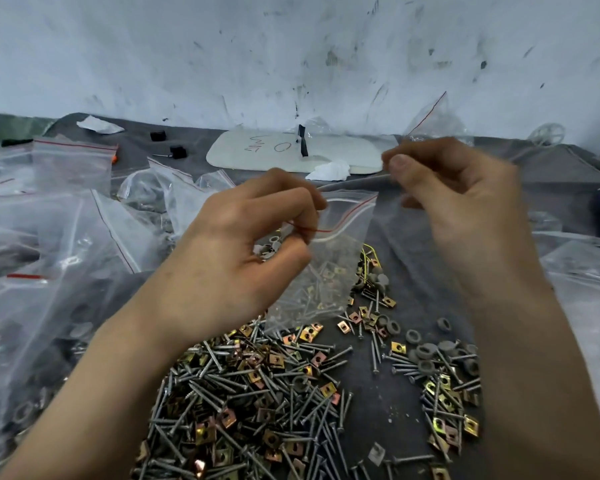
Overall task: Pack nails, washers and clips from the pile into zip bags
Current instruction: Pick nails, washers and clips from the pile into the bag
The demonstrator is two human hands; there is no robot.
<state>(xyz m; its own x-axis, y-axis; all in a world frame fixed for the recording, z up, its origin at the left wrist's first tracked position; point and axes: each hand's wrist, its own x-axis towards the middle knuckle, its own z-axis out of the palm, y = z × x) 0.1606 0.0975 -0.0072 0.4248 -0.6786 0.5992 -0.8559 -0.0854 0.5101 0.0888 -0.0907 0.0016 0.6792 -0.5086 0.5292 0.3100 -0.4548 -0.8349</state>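
Just above the pile (257,393) of nails (222,355) and brass-coloured clips (205,434), the left hand (243,251) pinches a clear zip bag (336,258) at its red seal line, so the bag hangs over the pile's far edge. Right of the bag, the right hand (454,209) is raised with thumb and fingers (400,164) pressed together; whether they hold anything, I cannot tell. Grey washers (426,355) lie at the pile's right side on the dark surface (551,174).
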